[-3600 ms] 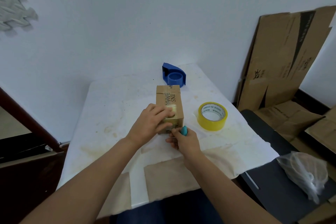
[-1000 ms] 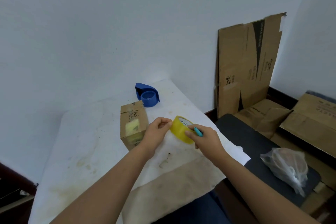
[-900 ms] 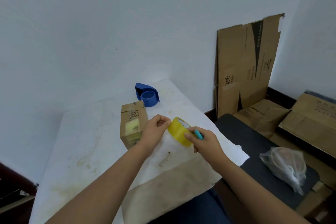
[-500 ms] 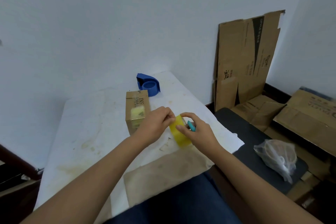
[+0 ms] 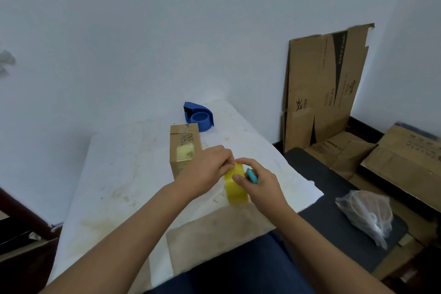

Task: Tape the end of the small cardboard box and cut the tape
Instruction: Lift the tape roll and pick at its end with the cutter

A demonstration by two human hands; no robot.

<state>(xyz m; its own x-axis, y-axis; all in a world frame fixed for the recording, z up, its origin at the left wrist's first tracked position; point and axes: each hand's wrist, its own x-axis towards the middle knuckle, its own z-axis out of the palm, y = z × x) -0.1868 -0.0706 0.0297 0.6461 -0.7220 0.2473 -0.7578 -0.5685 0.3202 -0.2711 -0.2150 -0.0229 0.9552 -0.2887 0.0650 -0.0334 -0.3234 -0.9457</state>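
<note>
The small cardboard box (image 5: 183, 144) lies on the white-covered table (image 5: 124, 174), a yellowish tape patch on its top. Just to its right and nearer to me, the yellow tape roll (image 5: 235, 187) stands on edge above the table. My right hand (image 5: 259, 182) grips the roll and also holds a small teal cutter (image 5: 251, 175) between its fingers. My left hand (image 5: 206, 170) pinches at the roll's top edge with thumb and fingertips. It hides the near end of the box.
A blue tape dispenser (image 5: 198, 117) sits behind the box near the wall. Flattened cardboard (image 5: 324, 83) leans against the wall at the right. A clear plastic bag (image 5: 367, 212) rests on a dark seat (image 5: 334, 217) beside the table.
The cutter hand left the box end. Both hands picked up the yellow roll from the table and turned it on edge. My left fingers moved onto its top edge.
</note>
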